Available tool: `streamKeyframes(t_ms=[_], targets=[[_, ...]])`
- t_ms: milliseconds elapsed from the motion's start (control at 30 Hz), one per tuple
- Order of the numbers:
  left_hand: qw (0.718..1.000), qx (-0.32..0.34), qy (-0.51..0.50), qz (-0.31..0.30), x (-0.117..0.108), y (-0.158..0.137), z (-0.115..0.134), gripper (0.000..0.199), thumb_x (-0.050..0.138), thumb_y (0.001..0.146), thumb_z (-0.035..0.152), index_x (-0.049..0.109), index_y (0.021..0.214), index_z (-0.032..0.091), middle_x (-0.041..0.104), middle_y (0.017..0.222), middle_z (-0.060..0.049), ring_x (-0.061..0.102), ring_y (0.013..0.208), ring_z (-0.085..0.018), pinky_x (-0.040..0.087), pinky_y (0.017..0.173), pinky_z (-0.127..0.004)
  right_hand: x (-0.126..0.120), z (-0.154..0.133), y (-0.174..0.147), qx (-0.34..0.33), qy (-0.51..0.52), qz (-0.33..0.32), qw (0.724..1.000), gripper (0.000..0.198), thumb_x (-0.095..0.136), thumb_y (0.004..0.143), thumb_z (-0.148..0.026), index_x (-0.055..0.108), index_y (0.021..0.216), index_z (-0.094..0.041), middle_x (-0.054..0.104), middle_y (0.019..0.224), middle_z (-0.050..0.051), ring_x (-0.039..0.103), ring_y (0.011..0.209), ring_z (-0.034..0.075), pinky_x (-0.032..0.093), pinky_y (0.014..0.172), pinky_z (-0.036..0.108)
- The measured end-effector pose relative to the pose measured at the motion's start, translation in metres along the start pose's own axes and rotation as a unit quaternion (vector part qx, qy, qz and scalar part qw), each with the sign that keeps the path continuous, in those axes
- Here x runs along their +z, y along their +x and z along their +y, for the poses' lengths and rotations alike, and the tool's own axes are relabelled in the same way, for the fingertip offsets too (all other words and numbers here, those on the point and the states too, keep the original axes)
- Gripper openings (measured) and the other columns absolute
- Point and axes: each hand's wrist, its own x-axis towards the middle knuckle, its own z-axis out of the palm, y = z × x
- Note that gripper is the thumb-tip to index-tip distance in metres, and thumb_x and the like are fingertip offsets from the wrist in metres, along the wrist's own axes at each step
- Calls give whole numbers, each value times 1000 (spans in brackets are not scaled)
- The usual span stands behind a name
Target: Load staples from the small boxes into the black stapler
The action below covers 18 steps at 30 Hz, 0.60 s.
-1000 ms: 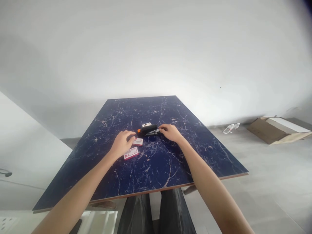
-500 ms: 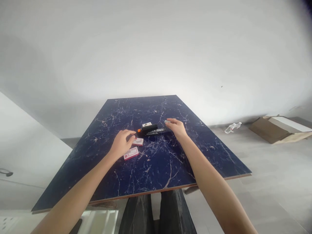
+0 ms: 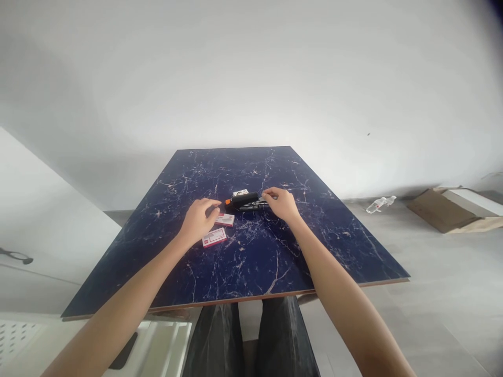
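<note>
A black stapler (image 3: 244,199) with an orange end lies on the dark blue marbled table (image 3: 251,251), its silver magazine showing toward the right. My right hand (image 3: 281,201) is at that magazine end, thumb and fingers pinched together on a small strip of staples that is mostly hidden now. At the orange end, my left hand (image 3: 198,217) has thumb and forefinger apart and holds nothing; I cannot tell whether its fingertip touches the stapler. Two red-and-white staple boxes, a nearer one (image 3: 214,237) and a farther one (image 3: 225,220), lie beside the left hand.
Behind the stapler is a small white box (image 3: 240,192). On the floor to the right are a clear plastic bottle (image 3: 380,204) and an open cardboard box (image 3: 440,210). A pale wall (image 3: 251,78) stands beyond the table's far edge.
My right hand has moved left and in to the stapler's magazine end, and the grey strip in its fingers is now mostly hidden. My left hand stays by the orange end.
</note>
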Motion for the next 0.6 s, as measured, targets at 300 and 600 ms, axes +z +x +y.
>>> streamKeyframes(t_ms=[300, 600], targets=[[1000, 7, -5, -20, 3, -1, 0, 32, 48, 96, 33, 70, 116, 23, 71, 114, -8, 60, 102, -27, 47, 85, -40, 11, -1, -3, -36, -104, -10, 994, 18, 63, 91, -37, 75, 90, -24, 75, 87, 5, 61, 100, 26, 46, 81, 34], [999, -3, -19, -33, 1, -1, 1, 34, 46, 97, 37, 71, 116, 23, 70, 118, -9, 60, 107, -29, 48, 82, -40, 15, 2, -2, -84, -179, -12, 980, 23, 56, 96, -36, 75, 92, -24, 71, 85, 8, 55, 93, 27, 41, 80, 34]])
